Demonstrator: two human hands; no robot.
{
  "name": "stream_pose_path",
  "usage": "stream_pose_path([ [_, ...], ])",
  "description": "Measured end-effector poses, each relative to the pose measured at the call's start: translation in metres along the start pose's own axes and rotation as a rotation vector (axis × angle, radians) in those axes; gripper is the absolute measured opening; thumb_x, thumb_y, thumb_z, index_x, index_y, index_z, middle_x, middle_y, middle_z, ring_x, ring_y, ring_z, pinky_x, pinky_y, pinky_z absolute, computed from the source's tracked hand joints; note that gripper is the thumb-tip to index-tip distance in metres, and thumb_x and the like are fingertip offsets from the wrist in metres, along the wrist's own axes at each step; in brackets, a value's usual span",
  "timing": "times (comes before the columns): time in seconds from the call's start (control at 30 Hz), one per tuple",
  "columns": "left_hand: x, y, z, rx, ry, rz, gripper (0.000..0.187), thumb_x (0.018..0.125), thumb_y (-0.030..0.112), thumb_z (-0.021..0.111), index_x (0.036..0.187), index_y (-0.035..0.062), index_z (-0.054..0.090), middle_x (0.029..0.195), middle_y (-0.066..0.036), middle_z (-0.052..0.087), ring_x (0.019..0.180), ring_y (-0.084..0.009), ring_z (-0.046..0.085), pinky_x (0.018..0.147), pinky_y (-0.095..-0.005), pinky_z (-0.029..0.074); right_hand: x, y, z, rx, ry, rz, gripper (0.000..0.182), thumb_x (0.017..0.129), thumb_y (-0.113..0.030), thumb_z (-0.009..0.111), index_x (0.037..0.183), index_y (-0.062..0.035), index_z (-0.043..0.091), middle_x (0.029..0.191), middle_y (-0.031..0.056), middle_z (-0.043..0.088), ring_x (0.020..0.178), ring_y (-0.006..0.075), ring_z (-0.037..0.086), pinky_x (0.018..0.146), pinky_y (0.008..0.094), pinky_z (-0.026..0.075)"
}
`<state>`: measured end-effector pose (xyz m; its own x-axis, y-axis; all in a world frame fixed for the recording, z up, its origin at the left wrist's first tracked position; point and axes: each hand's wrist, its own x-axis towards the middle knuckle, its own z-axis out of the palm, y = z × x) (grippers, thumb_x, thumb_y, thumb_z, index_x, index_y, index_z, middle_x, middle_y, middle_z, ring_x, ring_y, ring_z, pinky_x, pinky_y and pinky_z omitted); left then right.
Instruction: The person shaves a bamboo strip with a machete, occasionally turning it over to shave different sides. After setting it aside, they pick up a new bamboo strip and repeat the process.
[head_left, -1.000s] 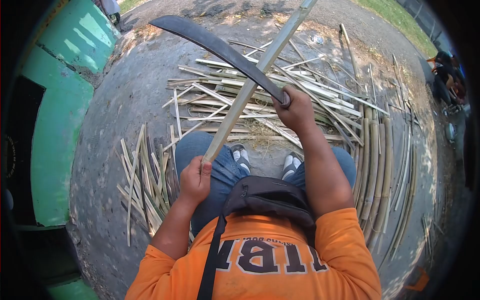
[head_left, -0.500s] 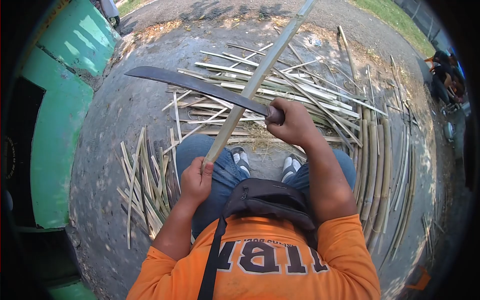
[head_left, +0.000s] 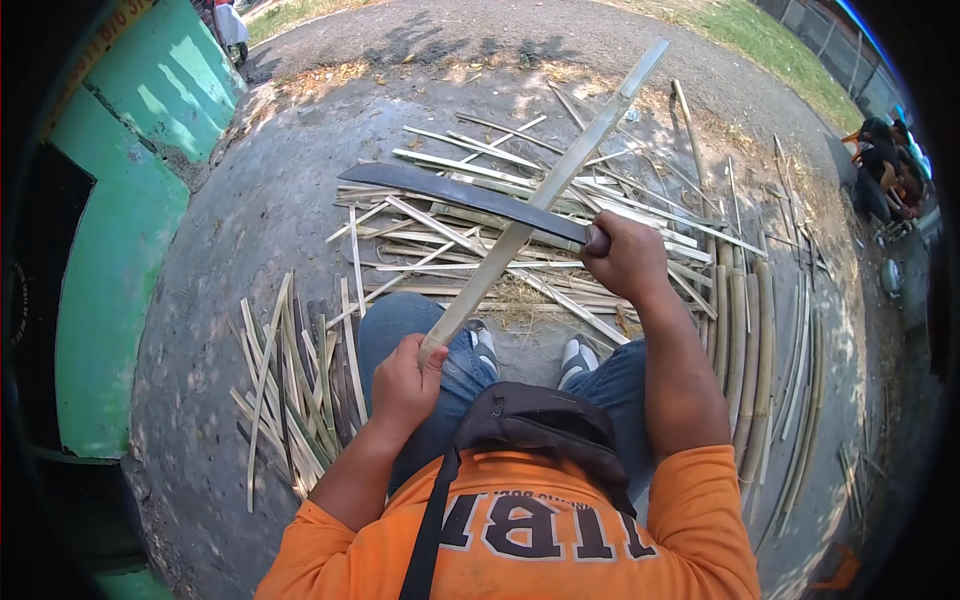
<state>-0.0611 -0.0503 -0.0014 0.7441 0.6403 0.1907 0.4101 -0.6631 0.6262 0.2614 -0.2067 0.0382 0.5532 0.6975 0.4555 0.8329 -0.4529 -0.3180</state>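
My left hand (head_left: 407, 385) is closed around the lower end of a long, pale bamboo strip (head_left: 490, 272) that slants up and away to the right. In my right hand (head_left: 628, 258) is the handle of a machete (head_left: 450, 191), its dark, broad blade pointing left. The blade crosses the strip at about its middle, overlapping it in this view. Beneath both lies a loose heap of split bamboo strips (head_left: 440, 236) on the ground, beyond my knees and feet.
Another pile of bamboo strips (head_left: 297, 390) lies to my left. Thick bamboo poles (head_left: 738, 370) line the ground at my right. A green wall (head_left: 120, 310) stands at far left. People (head_left: 885, 170) sit at the far right edge.
The machete and my right hand have shifted right and slightly down. My left hand and the strip have also moved a little to the right, and the strip's far tip now shows.
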Motion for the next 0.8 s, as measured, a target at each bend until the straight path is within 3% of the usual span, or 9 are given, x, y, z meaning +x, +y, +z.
stream_pose_path([
  [0.3,-0.001,-0.004,0.001,-0.043,0.057,-0.012,0.047,0.106,0.047,0.058,0.109,0.0008,0.066,0.082,-0.022,0.069,0.077,-0.045,0.069,0.068,-0.0479,0.052,-0.009,-0.025,0.033,0.143,0.082,-0.245,0.01,0.08,-0.021,0.072,0.082,-0.0125,0.066,0.07,0.0104,0.067,0.066,0.0347,0.067,0.067,0.0477,0.051],
  [0.57,-0.002,-0.012,-0.007,-0.069,0.042,-0.09,0.049,0.101,0.05,0.065,0.106,0.0013,0.067,0.082,-0.02,0.071,0.077,-0.0424,0.071,0.068,-0.0477,0.054,-0.006,-0.04,0.053,0.112,-0.147,-0.139,0.014,0.079,-0.022,0.073,0.085,-0.0104,0.066,0.072,0.014,0.067,0.07,0.0397,0.066,0.066,0.0509,0.051],
  [0.8,0.003,-0.021,-0.001,-0.187,0.037,-0.18,0.05,0.097,0.049,0.073,0.105,-0.0001,0.068,0.079,-0.018,0.071,0.073,-0.0365,0.072,0.067,-0.0433,0.054,-0.007,-0.064,0.05,0.154,-0.165,-0.11,0.017,0.086,-0.029,0.068,0.086,-0.0118,0.067,0.074,0.0138,0.07,0.072,0.0379,0.07,0.066,0.0514,0.055],
])
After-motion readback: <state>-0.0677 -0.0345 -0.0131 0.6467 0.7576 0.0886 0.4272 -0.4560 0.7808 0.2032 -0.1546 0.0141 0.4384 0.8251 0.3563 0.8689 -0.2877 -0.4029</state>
